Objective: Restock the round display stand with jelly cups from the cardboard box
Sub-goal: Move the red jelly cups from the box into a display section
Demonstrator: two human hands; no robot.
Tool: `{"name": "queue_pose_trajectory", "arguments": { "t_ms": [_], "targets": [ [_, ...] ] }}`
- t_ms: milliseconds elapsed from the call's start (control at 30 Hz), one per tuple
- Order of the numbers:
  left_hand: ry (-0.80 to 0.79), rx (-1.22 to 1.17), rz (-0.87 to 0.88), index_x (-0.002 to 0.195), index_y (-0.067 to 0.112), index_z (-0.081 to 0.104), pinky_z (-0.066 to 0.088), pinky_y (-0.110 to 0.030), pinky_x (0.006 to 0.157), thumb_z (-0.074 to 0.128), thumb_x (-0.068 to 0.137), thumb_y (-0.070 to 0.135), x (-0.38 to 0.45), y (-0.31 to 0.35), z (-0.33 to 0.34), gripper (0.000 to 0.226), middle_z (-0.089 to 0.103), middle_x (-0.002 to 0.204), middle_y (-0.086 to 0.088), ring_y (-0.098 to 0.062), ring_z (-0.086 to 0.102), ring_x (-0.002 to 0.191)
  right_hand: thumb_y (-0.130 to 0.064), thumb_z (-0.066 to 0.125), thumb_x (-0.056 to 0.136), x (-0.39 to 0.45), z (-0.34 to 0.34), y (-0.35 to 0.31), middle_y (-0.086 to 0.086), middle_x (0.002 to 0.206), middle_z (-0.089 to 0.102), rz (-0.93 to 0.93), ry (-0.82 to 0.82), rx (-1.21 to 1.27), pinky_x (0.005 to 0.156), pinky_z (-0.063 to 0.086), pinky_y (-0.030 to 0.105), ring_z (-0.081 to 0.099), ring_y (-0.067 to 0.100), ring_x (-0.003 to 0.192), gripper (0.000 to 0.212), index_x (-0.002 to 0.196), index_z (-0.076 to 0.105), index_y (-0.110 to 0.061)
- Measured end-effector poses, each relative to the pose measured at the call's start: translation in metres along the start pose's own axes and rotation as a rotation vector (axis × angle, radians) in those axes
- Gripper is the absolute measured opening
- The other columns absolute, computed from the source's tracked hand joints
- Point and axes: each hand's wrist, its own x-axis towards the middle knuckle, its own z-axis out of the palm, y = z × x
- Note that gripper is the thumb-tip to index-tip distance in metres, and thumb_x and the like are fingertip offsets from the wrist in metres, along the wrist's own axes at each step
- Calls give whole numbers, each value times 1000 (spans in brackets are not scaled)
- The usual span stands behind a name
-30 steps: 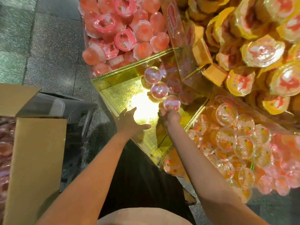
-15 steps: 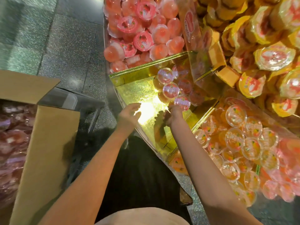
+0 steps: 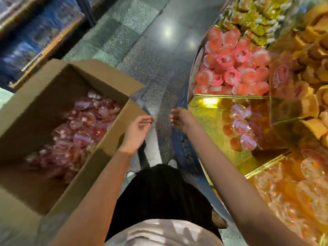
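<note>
An open cardboard box (image 3: 113, 146) at the left holds several pink jelly cups (image 3: 79, 132). At the right, the round display stand (image 3: 209, 121) has a gold mirrored compartment with three clear pink jelly cups (image 3: 241, 126) in a row. My left hand (image 3: 137, 130) hangs over the box's right wall, fingers loosely curled, holding nothing. My right hand (image 3: 181, 118) is in the air between box and stand, fingers loosely bent, also holding nothing. The view is motion-blurred.
Other stand sections hold pink cups (image 3: 234, 68) at the back, orange cups (image 3: 292, 189) in front and yellow packs (image 3: 316, 50) at far right. Grey tiled floor (image 3: 150, 41) lies between box and stand. Dark shelving (image 3: 35, 32) stands at top left.
Both hands have left the gold compartment and swung left toward the box. My right hand has let go of the third cup, which now sits in the row. The view has turned left.
</note>
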Motion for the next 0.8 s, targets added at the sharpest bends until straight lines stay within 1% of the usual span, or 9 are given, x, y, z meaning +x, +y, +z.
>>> {"name": "queue_pose_trajectory", "arguments": {
  "t_ms": [67, 167, 267, 300, 400, 467, 567, 700, 800],
  "targets": [
    [82, -12, -15, 115, 2, 61, 43, -10, 84, 52, 94, -4, -10, -17, -32, 24, 62, 104, -3, -8, 58, 91, -13, 35, 101, -7, 38, 6, 2, 46, 54, 17, -83, -111, 40, 34, 19, 48, 8, 29, 25, 79, 48, -12],
    [211, -29, -67, 111, 5, 61, 45, -22, 91, 52, 92, -8, -28, -50, -75, 25, 63, 104, -8, -19, 58, 97, -14, 37, 100, -13, 96, 21, 2, 46, 55, 46, -183, -308, 45, 33, 21, 49, 7, 30, 22, 81, 47, -13],
    [323, -60, -142, 114, -1, 62, 44, -8, 85, 51, 92, -9, -49, -79, -111, 26, 62, 105, -8, -20, 58, 99, -16, 35, 101, -16, 150, 43, 3, 59, 58, 61, -266, -494, 45, 37, 20, 52, 5, 32, 25, 81, 49, -16],
    [350, -67, -166, 114, 0, 62, 44, -10, 86, 51, 92, -9, -57, -88, -121, 26, 62, 105, -7, -19, 58, 99, -16, 37, 101, -16, 166, 50, 4, 67, 56, 68, -291, -543, 43, 38, 19, 53, 6, 35, 24, 81, 50, -15],
    [424, -85, -244, 109, 10, 65, 47, -30, 98, 53, 91, -5, -78, -119, -144, 26, 64, 104, 1, -17, 61, 101, -16, 43, 99, -18, 206, 73, 5, 72, 55, 78, -365, -675, 41, 41, 16, 54, 13, 52, 13, 98, 54, -10],
    [476, -118, -312, 104, 19, 64, 47, -34, 100, 55, 92, -2, -89, -136, -156, 26, 65, 102, 5, -14, 61, 100, -15, 45, 99, -20, 229, 85, 6, 73, 55, 81, -385, -751, 43, 44, 19, 55, 15, 58, 18, 113, 52, -6],
    [533, -134, -416, 102, 24, 64, 46, -31, 100, 57, 92, 2, -102, -152, -165, 25, 65, 103, 7, -12, 61, 102, -13, 48, 99, -18, 254, 103, 11, 83, 61, 85, -416, -894, 55, 50, 24, 59, 19, 68, 29, 125, 51, 0],
    [624, -187, -534, 110, 16, 66, 45, -28, 99, 57, 92, 4, -105, -167, -170, 24, 66, 109, 6, -9, 60, 101, -9, 52, 97, -4, 275, 119, 23, 120, 62, 77, -435, -1066, 88, 52, 36, 63, 32, 105, 30, 123, 54, 6],
    [696, -239, -616, 114, 12, 65, 46, -25, 92, 56, 92, 5, -94, -173, -175, 24, 66, 106, 2, -14, 61, 97, -4, 54, 95, 19, 290, 125, 22, 124, 60, 83, -441, -1192, 92, 52, 37, 61, 31, 109, 28, 122, 54, 4]
  ]
}}
